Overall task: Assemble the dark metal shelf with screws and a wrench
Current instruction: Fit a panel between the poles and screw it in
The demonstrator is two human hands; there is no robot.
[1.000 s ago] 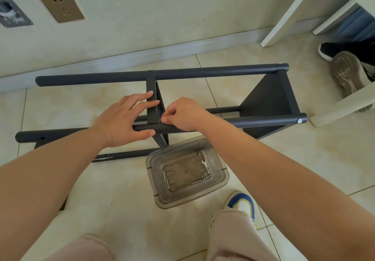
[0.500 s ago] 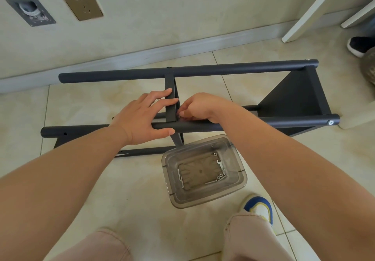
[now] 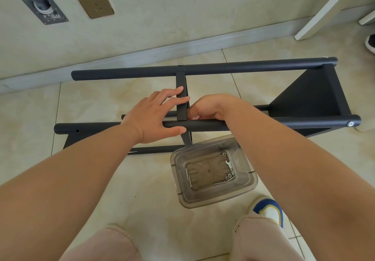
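With the left hand (image 3: 156, 116) spread flat, bracing the dark metal shelf frame (image 3: 223, 69), and the right hand (image 3: 205, 108) curled at the joint, contents hidden, a loose screw could drop.

No text, label, brand, number or sign can be read anywhere in the head view. The brass-coloured wall socket (image 3: 93, 1) in the upper left of the frame shows only its pin slots, and the grey wall plate (image 3: 44, 9) further left bears no marking that can be made out. A small pale streak on the lowest dark tube (image 3: 156, 149), left of the frame's centre, is too small and blurred to tell whether it is writing.
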